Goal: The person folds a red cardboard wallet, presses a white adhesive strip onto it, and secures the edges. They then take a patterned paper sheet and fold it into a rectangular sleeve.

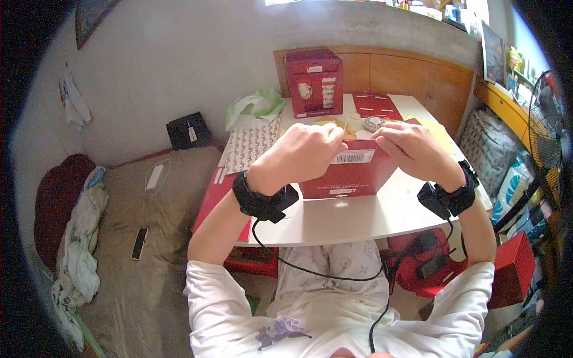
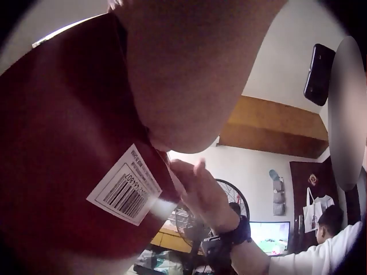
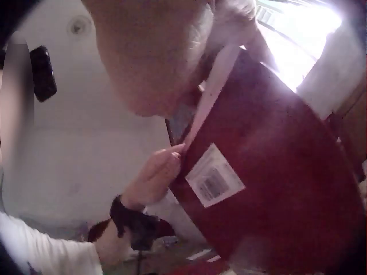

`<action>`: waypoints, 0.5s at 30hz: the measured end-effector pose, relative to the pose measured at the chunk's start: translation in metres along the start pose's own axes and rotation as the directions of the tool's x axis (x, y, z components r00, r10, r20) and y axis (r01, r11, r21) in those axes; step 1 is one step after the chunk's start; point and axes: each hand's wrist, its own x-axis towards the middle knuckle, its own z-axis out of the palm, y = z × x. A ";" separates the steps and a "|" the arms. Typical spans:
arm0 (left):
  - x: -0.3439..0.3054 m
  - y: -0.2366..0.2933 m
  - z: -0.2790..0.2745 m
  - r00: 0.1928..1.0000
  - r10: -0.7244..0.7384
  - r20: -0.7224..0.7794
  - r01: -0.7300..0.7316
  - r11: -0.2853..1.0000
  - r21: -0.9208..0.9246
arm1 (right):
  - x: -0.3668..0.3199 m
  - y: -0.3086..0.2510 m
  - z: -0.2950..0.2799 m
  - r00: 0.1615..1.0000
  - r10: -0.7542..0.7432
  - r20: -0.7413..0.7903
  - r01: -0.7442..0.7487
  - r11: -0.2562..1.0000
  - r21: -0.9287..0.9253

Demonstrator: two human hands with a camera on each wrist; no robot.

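A red box (image 1: 349, 182) stands on the white table (image 1: 286, 224) in front of me, a white barcode label (image 1: 353, 157) near the top of its facing side. My left hand (image 1: 301, 152) grips its upper edge at the left, fingers bent over the rim. At the right end of the same edge, my right hand (image 1: 418, 149) holds on with bent fingers. Both wrist views show the box's red side (image 2: 57, 143) close up. In the right wrist view, the left hand (image 3: 153, 177) has its fingertips at a pale flap (image 3: 215, 86) along the edge. The box's inside is hidden.
Behind stands another red box (image 1: 314, 89), beside a flat red panel (image 1: 377, 106) and a silvery round object (image 1: 374, 123). A green-and-white plastic bag (image 1: 256, 106) and patterned sheet (image 1: 250, 146) lie at the left. A fan (image 1: 544, 119) stands right.
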 end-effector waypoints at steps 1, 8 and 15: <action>-0.001 0.001 0.001 1.000 0.009 -0.009 -0.009 1.000 0.015 | 0.000 0.000 -0.001 0.999 -0.005 0.032 0.005 1.000 0.002; -0.007 0.006 0.012 0.999 -0.008 -0.050 0.014 0.993 0.115 | -0.009 -0.014 0.005 0.990 -0.067 -0.128 0.044 0.983 -0.178; -0.008 0.011 0.008 0.999 0.018 -0.034 -0.009 0.974 0.228 | -0.012 -0.016 0.010 0.984 -0.027 -0.179 -0.001 0.988 -0.155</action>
